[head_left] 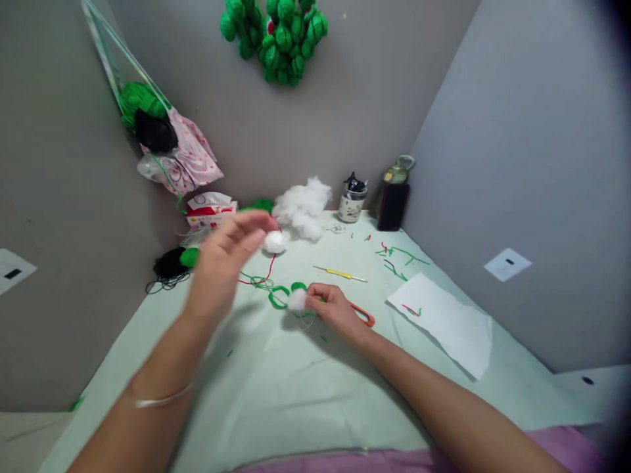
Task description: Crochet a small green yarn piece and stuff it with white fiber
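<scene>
My right hand [331, 303] rests on the pale green table cover [276, 387], fingers pinched on a small tuft of white stuffing [297, 300] set against a green crocheted piece [282, 293]. My left hand [227, 257] hovers above the table, blurred by motion, fingers stretched toward a white stuffing ball [275, 242]. A red strand [266, 270] and green yarn trail between them. Orange scissors [363, 315] lie just behind my right hand.
A heap of white stuffing [304, 205], a jar [351, 203] and a dark bottle [393, 200] stand at the back. A yellow-handled crochet hook [340, 273], a white paper sheet [446, 322], yarn scraps, a tissue box [211, 213] and black yarn [168, 264] lie around. Green crocheted balls [274, 36] hang on the wall.
</scene>
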`<state>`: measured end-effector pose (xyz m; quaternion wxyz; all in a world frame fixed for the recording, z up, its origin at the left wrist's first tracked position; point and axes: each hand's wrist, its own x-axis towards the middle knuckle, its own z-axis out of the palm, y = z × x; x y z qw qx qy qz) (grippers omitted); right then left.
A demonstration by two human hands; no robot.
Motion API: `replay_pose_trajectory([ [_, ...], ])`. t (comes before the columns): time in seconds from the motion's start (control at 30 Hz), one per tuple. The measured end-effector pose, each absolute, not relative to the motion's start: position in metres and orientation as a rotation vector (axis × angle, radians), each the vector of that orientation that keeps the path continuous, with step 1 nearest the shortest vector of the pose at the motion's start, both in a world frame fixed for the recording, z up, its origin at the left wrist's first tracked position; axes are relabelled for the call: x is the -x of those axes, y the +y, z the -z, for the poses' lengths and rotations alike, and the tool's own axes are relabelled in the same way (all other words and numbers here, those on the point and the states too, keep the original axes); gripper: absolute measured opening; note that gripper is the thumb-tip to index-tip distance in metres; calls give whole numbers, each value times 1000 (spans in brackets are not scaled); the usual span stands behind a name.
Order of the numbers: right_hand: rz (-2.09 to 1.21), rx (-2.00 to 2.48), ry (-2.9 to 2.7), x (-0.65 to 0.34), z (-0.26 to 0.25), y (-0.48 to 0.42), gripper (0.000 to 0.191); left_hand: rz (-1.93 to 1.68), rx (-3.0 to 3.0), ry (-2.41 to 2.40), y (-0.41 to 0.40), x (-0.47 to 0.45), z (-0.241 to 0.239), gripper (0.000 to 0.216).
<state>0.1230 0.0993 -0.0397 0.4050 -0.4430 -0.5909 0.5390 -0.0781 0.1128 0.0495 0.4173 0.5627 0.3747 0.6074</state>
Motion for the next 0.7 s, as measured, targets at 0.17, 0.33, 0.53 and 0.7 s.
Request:
replay_pose_trajectory([
  [0.17, -1319, 1100, -1508, -127, 39, 101, 20, -1164, -1361, 1000, 113, 45, 11, 30],
  [0.33, -1263, 1131, -1538, -129, 39, 101, 23, -1012, -1382, 982, 100, 40, 30, 36],
  [0.53, -1197, 1184, -1635, -131, 39, 100, 29, -1053, -1409, 1003, 101, 42, 37, 36],
  [0.7, -1035, 1280, -1749, -123, 33, 90, 17, -1153, -1367, 1090, 100, 35, 45, 23],
])
